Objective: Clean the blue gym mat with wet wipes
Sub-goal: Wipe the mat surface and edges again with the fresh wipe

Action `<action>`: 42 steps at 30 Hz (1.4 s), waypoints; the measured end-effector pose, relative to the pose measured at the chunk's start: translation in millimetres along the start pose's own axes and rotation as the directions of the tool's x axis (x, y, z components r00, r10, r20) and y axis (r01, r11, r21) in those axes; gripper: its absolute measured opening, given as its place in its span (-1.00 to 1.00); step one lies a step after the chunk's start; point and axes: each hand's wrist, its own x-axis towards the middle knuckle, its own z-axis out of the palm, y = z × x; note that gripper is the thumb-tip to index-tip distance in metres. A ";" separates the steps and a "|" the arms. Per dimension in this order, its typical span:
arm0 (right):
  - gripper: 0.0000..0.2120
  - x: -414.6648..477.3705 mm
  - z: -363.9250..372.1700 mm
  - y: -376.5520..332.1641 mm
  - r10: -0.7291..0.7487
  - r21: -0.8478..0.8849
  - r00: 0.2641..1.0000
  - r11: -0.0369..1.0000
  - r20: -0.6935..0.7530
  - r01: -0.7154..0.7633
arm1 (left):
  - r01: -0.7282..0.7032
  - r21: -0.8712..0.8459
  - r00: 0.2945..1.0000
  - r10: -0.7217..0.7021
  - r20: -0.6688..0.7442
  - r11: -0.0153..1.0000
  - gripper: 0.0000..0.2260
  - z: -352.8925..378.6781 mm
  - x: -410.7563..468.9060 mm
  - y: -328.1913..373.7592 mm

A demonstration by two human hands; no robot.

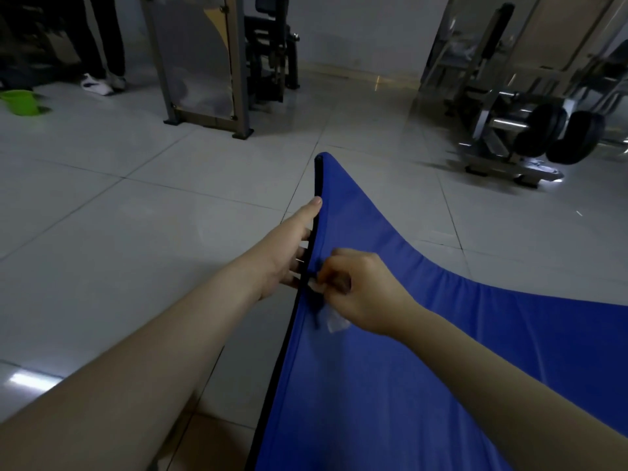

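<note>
- Grey tiled floor (136, 205) of a dim gym, head view. A framed weight machine (204, 62) stands at the far left and a chrome leg machine (509, 130) with black roller pads at the far right.
- A green basin (22, 103) sits on the floor at the far left edge. Beside it are the dark-trousered legs of a standing person (102, 45) in white shoes.
- The blue gym mat (390, 368) fills the near right of the floor. Its left edge is raised off the tiles and rises to a peak at the far corner, and a black trim (317, 185) runs along that edge.
- Your left hand (292, 253) holds the raised edge about midway along. The thumb lies flat on the blue face, and the spread fingers show behind the trim.
- Your right hand (363, 290) is curled, with its fingertips pinching a crumpled wet wipe (334, 322) against the mat just beside the trim. A loose tail of the wipe hangs out below the palm.
- Progress, as a judgement: you are mid-task and working the edge strip. The blue face shows no wet streaks or dirt, so I cannot tell how much is already wiped. The rest of the trim towards the far corner and the underside likely remain.
- Writing: no brand, label or text can be read on the mat, the wipe or the machines.
</note>
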 end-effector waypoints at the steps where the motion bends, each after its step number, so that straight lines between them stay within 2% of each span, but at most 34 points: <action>1: -0.97 0.6 0.0 0.8 -0.011 -0.032 1.000 0.999 -0.018 0.010 | 0.013 0.004 1.000 -0.013 0.021 1.000 -0.27 0.1 -1.0 -0.7; 3: -0.94 11.5 -3.0 5.1 0.068 -0.062 0.990 0.995 -0.123 -0.077 | 0.033 -0.003 0.997 -0.033 0.068 0.999 -0.25 0.4 -2.4 -0.4; 5: -0.85 28.6 -9.3 12.3 0.216 -0.003 0.944 0.975 -0.248 -0.224 | 0.040 -0.001 0.996 -0.040 0.084 0.999 -0.24 1.5 -1.7 0.1; 7: -0.84 40.2 -9.8 16.6 0.285 0.061 0.908 0.958 -0.306 -0.280 | 0.030 0.013 0.997 -0.030 0.075 0.999 -0.22 2.7 0.0 0.6; 10: -0.88 34.5 -0.7 11.5 0.260 0.126 0.937 0.964 -0.232 -0.235 | 0.021 0.024 0.999 -0.021 0.024 0.999 -0.14 1.9 2.5 2.6; 13: -0.95 11.4 8.5 -5.8 0.073 0.060 0.991 0.996 -0.110 -0.067 | 0.019 0.051 1.000 -0.020 0.010 0.998 -0.10 -1.4 3.3 3.9; 15: -0.89 0.9 9.1 -15.1 -0.009 0.047 1.000 0.999 -0.027 0.010 | 0.009 0.047 1.000 -0.010 0.027 0.999 -0.14 -0.8 3.6 3.7; 16: -0.89 0.9 6.3 -15.1 -0.024 0.018 0.999 1.000 -0.030 0.024 | -0.002 0.035 1.000 0.001 0.027 0.999 -0.18 0.2 3.7 3.9; 18: -0.95 8.9 -2.6 -7.1 0.000 -0.044 0.989 0.999 -0.150 -0.007 | -0.037 -0.003 0.999 0.037 0.019 0.999 -0.29 2.7 3.5 4.3; 20: -0.91 20.8 -14.2 2.6 0.094 -0.043 0.951 0.993 -0.296 -0.112 | -0.050 -0.039 0.998 0.051 0.046 0.998 -0.38 5.7 3.0 5.1; 22: -0.89 29.8 -19.9 7.6 0.178 -0.013 0.921 0.981 -0.346 -0.194 | -0.046 -0.064 0.997 0.050 0.064 0.997 -0.38 8.1 2.5 6.6; 25: -0.92 26.9 -13.4 -0.8 0.166 0.026 0.953 0.986 -0.253 -0.165 | -0.075 -0.082 0.997 0.075 0.001 0.994 -0.38 10.1 5.8 9.6; 28: -0.93 11.2 -4.1 -18.3 0.010 0.043 0.997 0.999 -0.073 -0.007 | -0.076 -0.131 0.996 0.068 -0.061 0.988 -0.26 9.9 10.4 13.0; 30: -0.93 1.1 0.5 -26.3 -0.099 0.038 0.995 0.994 0.021 0.098 | -0.055 -0.136 0.998 0.050 -0.042 0.989 -0.24 8.8 12.7 13.3; 32: -0.91 -0.8 -2.1 -21.5 -0.150 -0.009 0.989 0.989 -0.006 0.150 | -0.041 -0.129 0.999 0.038 -0.030 0.991 -0.32 9.2 13.2 11.1; 35: -0.90 12.6 -16.3 1.0 -0.025 -0.094 0.975 0.996 -0.219 0.005 | -0.038 -0.118 0.999 0.036 -0.016 0.992 -0.53 12.1 13.0 8.3; 37: -0.88 22.3 -25.4 13.3 0.073 -0.100 0.953 0.989 -0.295 -0.107 | -0.007 -0.101 1.000 0.010 0.020 0.995 -0.55 14.1 11.0 8.1; 42: -0.80 32.6 -28.0 17.7 0.171 -0.081 0.966 0.979 -0.193 -0.190 | 0.114 -0.059 0.985 -0.105 0.136 0.992 -0.48 15.2 9.9 8.1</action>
